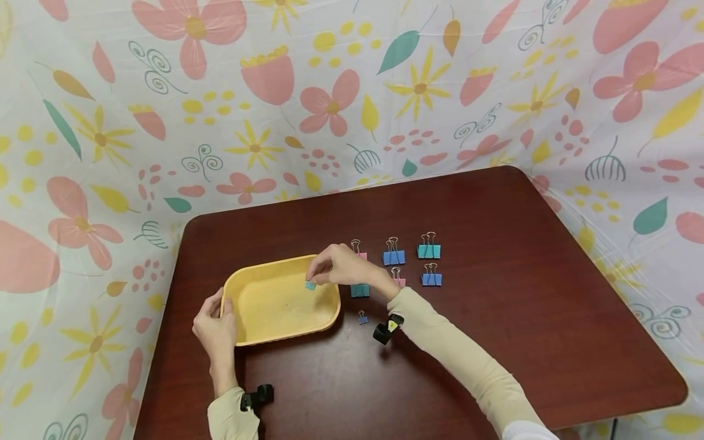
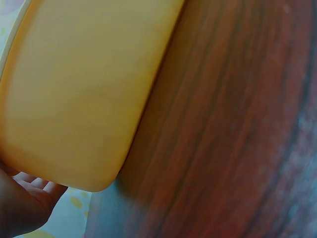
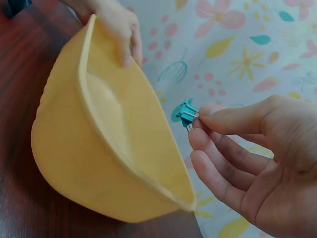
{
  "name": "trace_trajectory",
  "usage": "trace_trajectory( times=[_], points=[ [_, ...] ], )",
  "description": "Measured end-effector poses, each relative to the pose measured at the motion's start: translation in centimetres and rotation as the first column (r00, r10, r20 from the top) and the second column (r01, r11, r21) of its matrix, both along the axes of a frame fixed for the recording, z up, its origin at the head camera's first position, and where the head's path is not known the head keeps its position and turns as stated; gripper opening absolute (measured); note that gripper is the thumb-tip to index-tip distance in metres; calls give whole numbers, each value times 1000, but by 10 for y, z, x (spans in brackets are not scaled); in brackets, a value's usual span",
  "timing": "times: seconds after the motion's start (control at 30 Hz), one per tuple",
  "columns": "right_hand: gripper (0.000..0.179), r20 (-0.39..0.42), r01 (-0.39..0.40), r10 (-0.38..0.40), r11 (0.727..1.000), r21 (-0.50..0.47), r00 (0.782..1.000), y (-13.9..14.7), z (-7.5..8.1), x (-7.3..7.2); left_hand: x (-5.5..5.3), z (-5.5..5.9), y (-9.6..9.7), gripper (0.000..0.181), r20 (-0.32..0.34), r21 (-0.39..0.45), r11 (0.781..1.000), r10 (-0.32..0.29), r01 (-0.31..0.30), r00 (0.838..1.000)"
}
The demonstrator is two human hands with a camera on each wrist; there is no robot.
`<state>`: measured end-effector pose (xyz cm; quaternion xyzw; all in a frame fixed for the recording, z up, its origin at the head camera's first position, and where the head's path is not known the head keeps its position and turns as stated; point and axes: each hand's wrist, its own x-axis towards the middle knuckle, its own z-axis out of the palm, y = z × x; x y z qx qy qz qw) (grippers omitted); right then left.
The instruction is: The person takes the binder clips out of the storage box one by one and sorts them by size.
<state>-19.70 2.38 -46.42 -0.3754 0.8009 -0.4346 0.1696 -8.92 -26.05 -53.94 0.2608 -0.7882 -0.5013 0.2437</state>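
A yellow plastic basin (image 1: 269, 311) is at the left part of the table. My left hand (image 1: 216, 333) grips its left rim, thumb over the inner side and the other fingers on the outside. In the left wrist view, part of that hand (image 2: 25, 206) shows beside the basin's outer wall (image 2: 89, 99). Over the basin's right end, my right hand (image 1: 346, 266) pinches a small teal binder clip (image 1: 310, 285). Seen from the right wrist, thumb and fingertips hold this clip (image 3: 187, 116) by its wire handles, apart from the basin's rim.
Right of the basin, several binder clips stand on the dark red-brown table (image 1: 495, 293): blue (image 1: 393, 257), teal (image 1: 429, 251), another blue (image 1: 431, 279), another teal (image 1: 360, 291), and pink ones (image 1: 399, 282) partly behind the right arm. A tiny blue clip (image 1: 363, 319) lies nearer. Floral cloth (image 1: 330, 153) hangs behind.
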Motion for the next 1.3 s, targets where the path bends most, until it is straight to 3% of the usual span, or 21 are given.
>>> trace_trajectory(
  times=[0.4, 0.67, 0.9, 1.07, 1.3],
  points=[
    [5, -14, 62, -62, 998, -1, 998, 36, -5, 1, 3, -1, 1, 30, 19, 17, 1000, -12, 12, 1000],
    [4, 48, 95, -95, 995, 6, 994, 65, -10, 10, 3, 0, 1, 30, 18, 7, 1000, -14, 14, 1000],
    [4, 26, 133, -133, 991, 25, 991, 96, -14, 17, 1, 1, 3, 30, 1, -5, 1000, -19, 19, 1000],
    [6, 3, 183, -184, 981, 70, 983, 123, -18, 25, 1, 1, 3, 30, 3, -12, 1000, -15, 15, 1000],
    [3, 32, 231, -235, 967, 106, 971, 165, -33, 43, 2, -1, 0, 29, 10, -18, 1000, -3, 3, 1000]
  ],
)
